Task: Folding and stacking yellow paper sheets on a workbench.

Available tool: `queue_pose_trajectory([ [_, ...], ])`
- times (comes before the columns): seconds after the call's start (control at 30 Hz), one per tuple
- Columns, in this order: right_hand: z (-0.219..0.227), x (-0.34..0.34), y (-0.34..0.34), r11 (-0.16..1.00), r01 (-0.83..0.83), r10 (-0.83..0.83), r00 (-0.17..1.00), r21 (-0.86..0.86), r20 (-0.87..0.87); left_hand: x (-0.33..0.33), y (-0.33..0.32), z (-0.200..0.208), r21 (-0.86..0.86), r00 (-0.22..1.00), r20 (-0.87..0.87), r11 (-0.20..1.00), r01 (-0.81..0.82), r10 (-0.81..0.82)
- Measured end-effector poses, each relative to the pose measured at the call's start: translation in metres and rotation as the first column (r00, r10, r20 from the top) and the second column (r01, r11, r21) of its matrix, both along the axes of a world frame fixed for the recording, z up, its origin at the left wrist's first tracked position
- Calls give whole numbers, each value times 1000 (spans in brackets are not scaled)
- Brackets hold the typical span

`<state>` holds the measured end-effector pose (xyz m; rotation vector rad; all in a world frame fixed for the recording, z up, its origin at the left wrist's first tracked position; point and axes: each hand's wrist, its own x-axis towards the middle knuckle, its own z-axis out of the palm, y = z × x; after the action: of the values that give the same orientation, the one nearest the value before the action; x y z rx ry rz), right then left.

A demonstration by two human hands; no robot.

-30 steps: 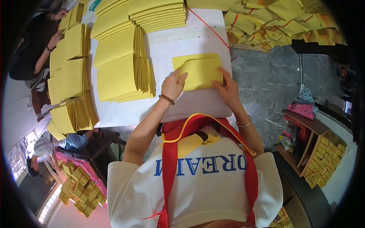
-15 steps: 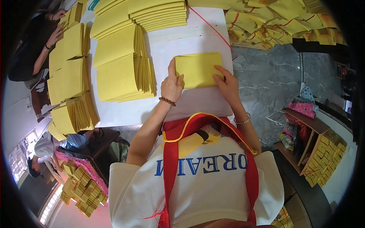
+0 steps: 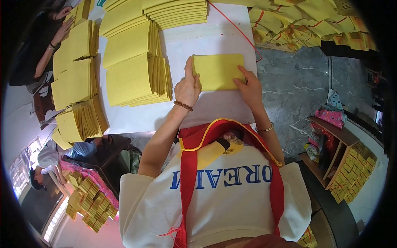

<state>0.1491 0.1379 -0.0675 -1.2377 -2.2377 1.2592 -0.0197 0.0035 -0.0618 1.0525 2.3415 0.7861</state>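
Note:
A rectangle of yellow paper (image 3: 219, 73), perhaps folded or several sheets thick, lies before me on the white tabletop (image 3: 182, 45). My left hand (image 3: 188, 89) grips its left end, forefinger stretched along the edge and thumb at the near corner. At the right end, my right hand (image 3: 250, 86) pinches the edge, thumb and forefinger on top; its other fingers are partly hidden. Left of my hands, fanned stacks of yellow paper (image 3: 128, 80) overlap in a column, and more folded stacks (image 3: 175, 12) lie at the far side.
Another column of yellow stacks (image 3: 72, 84) runs along the table's left side, where a co-worker's hand (image 3: 62, 33) reaches in. A red string (image 3: 235, 27) crosses the far right corner. Tied yellow bundles (image 3: 306, 20) are piled beyond. A wooden shelf unit (image 3: 331, 134) stands right.
The whole view has shifted slightly, so the table things sit a little higher and further right. Both hands keep their hold on the yellow paper, with little other visible movement.

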Motion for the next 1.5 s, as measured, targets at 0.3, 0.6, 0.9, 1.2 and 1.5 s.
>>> queue_pose_trajectory([
  [0.3, -5, -4, -3, 997, 22, -19, 999, 67, -51, -2, 2, -4, 2, 986, -135, 995, 101, -100],
  [0.6, -3, -5, -1, 1000, 8, -9, 1000, 26, 29, -3, 4, 2, 51, 977, -190, 993, 108, -97],
  [0.9, -5, -4, 3, 997, -11, 7, 998, 77, 56, 6, 40, 22, 104, 780, -559, 910, 402, -281],
  [1.2, -15, -7, -4, 988, 42, -45, 999, 146, 14, 24, 50, -27, -41, 738, -462, 843, 537, -492],
  [1.5, 13, -10, -28, 815, -2, -74, 992, 580, 107, 27, 50, -15, -275, 678, -446, 810, 517, -584],
])
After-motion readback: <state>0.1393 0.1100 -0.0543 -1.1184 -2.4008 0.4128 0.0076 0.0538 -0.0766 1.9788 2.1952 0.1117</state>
